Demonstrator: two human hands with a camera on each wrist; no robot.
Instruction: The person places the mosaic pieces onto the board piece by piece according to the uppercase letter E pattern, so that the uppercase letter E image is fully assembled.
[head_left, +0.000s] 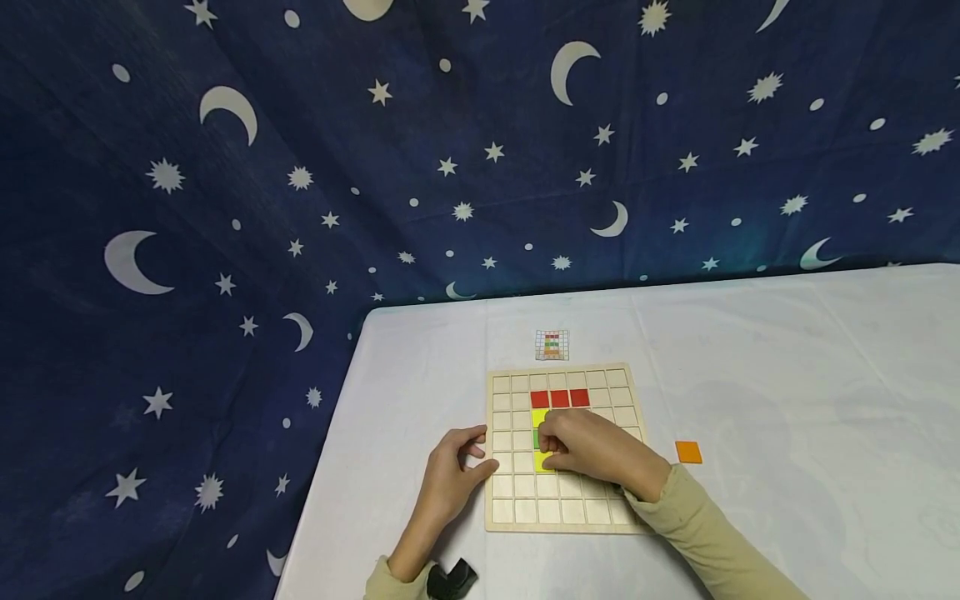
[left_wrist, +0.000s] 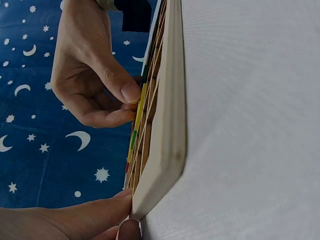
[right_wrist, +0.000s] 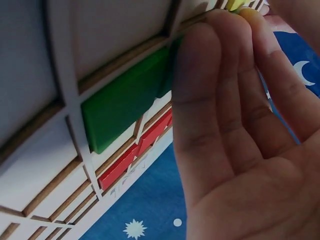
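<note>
A wooden grid board [head_left: 513,504] lies on the white table. It bears a row of red tiles [head_left: 559,398], with yellow tiles [head_left: 542,461] and a green tile [head_left: 537,439] in a column below. My right hand [head_left: 592,446] reaches over the grid, thumb and index finger pinching at the lower yellow tile; its palm hides neighbouring cells. In the right wrist view, green tiles [right_wrist: 122,110] sit beside the fingers [right_wrist: 197,90]. At the board's left edge, my left hand [head_left: 450,475] touches the rim with thumb and loosely bent fingers.
A loose orange tile [head_left: 688,452] lies right of the board. Behind the board is a small printed card [head_left: 552,345] with a coloured grid pattern. A dark blue cloth [head_left: 420,150] with moons and stars hangs behind and left of the table. A black strap [head_left: 452,579] is by the left wrist.
</note>
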